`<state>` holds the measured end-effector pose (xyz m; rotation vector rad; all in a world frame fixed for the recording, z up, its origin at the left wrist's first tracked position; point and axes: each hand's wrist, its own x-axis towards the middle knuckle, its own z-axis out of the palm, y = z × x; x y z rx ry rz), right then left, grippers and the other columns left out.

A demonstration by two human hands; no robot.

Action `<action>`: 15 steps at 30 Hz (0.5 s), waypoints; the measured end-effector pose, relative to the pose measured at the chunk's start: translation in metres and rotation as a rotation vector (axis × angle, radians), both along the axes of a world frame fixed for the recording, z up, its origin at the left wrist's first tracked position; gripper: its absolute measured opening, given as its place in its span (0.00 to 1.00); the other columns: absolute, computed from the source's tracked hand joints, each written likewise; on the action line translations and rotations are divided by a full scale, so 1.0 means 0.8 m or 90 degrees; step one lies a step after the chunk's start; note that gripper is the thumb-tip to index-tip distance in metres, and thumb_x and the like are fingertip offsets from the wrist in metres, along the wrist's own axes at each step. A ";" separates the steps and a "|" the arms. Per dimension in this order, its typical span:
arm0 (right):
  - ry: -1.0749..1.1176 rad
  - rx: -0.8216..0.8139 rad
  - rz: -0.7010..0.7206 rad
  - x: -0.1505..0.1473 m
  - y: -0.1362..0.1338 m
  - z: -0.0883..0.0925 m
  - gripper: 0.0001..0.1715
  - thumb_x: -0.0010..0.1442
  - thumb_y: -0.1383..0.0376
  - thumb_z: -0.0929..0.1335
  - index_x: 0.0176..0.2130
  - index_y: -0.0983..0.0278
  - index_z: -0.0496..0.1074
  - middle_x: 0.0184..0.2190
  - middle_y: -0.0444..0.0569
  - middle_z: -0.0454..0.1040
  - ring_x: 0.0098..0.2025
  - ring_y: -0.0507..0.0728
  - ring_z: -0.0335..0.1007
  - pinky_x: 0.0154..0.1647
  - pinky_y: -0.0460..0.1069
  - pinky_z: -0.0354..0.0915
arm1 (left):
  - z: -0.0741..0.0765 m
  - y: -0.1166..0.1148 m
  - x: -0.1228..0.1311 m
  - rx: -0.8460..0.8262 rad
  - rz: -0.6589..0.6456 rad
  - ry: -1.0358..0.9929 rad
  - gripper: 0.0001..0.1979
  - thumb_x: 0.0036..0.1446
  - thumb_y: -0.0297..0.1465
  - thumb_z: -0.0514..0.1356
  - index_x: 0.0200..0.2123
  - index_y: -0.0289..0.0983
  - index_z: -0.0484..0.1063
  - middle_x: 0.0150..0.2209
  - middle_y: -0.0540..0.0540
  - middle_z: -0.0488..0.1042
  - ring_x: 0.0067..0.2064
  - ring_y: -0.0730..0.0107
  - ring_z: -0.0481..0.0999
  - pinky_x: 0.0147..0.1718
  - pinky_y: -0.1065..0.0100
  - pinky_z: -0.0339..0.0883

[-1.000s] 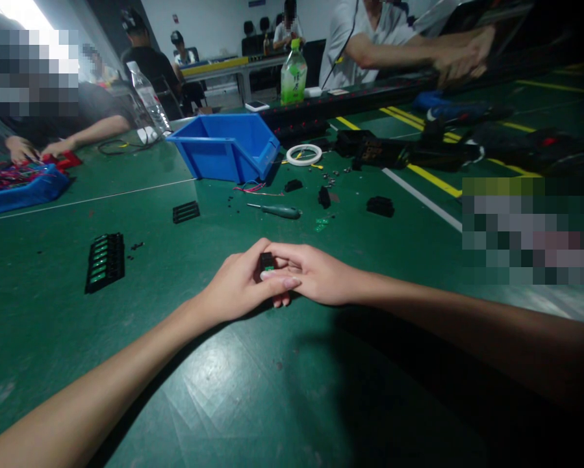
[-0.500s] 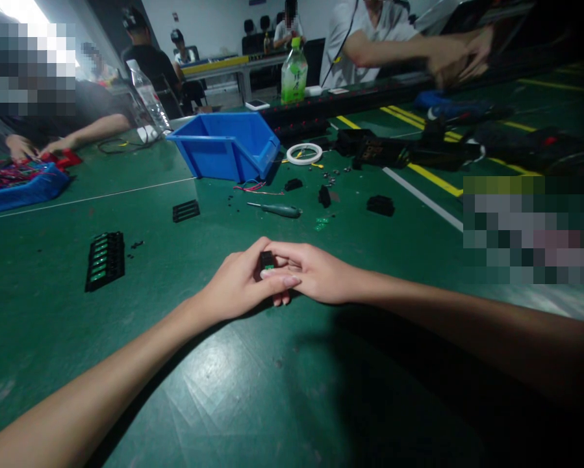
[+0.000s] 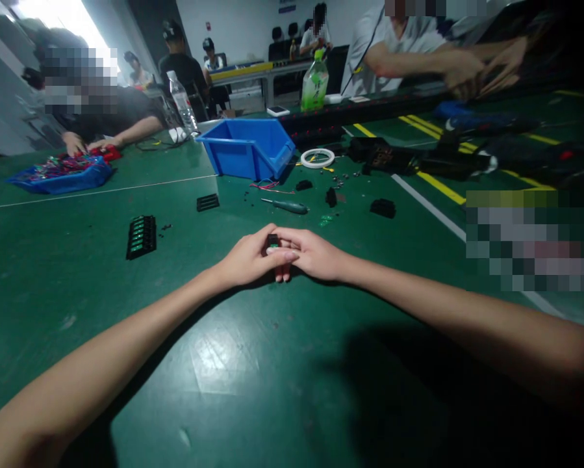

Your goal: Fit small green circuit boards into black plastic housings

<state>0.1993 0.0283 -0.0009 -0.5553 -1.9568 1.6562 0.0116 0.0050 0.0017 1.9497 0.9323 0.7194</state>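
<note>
Step in hand, as judged: handling a small black block (image 3: pixel 272 240) with a green face, held between the two hands low over the middle of the desk (image 3: pixel 214 416), nearest the wearer of all the loose parts. Good practice would be to let the left hand (image 3: pixel 247 257) brace the block, press evenly rather than at one corner, and keep fingertips off the green face where possible. The right hand (image 3: pixel 318 255) would best support from the opposite side. Tilting the block toward the light should help, since the fingers cover much of it. Keeping it low is advisable, as a slip could send it among similar small parts.

Hands, left to right. Left: narrow, fingers curled, thumb laid across toward the right hand, closed about the block. Right: likewise narrow, fingers bent inward and meeting the left; it closes on the block from its side. The fingers overlap, so how each fingertip bears on the block cannot be told.

Surroundings, left to right. A black slotted tray (image 3: pixel 153 238) carries green pieces, with black bits (image 3: pixel 165 227) just beside it. A black frame (image 3: pixel 208 202) lies flat. Beyond the hands rests a screwdriver (image 3: pixel 292 207), untouched. Green scraps (image 3: pixel 326 221) lie to its right, and farther right is a black part (image 3: pixel 383 208), apart from both hands.
</note>
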 end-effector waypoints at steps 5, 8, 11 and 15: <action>0.025 -0.035 -0.001 -0.003 -0.003 -0.005 0.14 0.67 0.65 0.68 0.51 0.68 0.68 0.25 0.45 0.77 0.25 0.53 0.77 0.28 0.47 0.74 | -0.002 -0.002 0.002 0.061 0.061 0.030 0.19 0.65 0.47 0.61 0.43 0.36 0.68 0.27 0.49 0.79 0.30 0.65 0.81 0.33 0.68 0.70; 0.032 -0.034 -0.019 -0.005 -0.006 -0.006 0.13 0.65 0.67 0.69 0.50 0.68 0.69 0.25 0.46 0.78 0.25 0.54 0.77 0.27 0.47 0.74 | -0.005 -0.004 0.003 0.088 0.096 0.049 0.19 0.65 0.48 0.60 0.42 0.36 0.69 0.28 0.49 0.79 0.30 0.65 0.80 0.33 0.68 0.69; 0.030 -0.027 -0.035 -0.007 -0.008 -0.006 0.10 0.65 0.68 0.69 0.47 0.68 0.71 0.24 0.46 0.77 0.25 0.54 0.77 0.27 0.47 0.74 | -0.008 -0.007 0.005 0.116 0.132 0.060 0.20 0.67 0.48 0.58 0.42 0.36 0.71 0.29 0.48 0.79 0.32 0.65 0.79 0.35 0.67 0.69; 0.012 -0.032 -0.061 -0.010 -0.009 -0.010 0.10 0.68 0.68 0.67 0.49 0.68 0.72 0.27 0.47 0.77 0.28 0.55 0.77 0.28 0.47 0.74 | -0.012 -0.016 0.009 0.137 0.181 0.071 0.20 0.69 0.47 0.57 0.44 0.34 0.73 0.29 0.48 0.77 0.33 0.66 0.79 0.37 0.66 0.71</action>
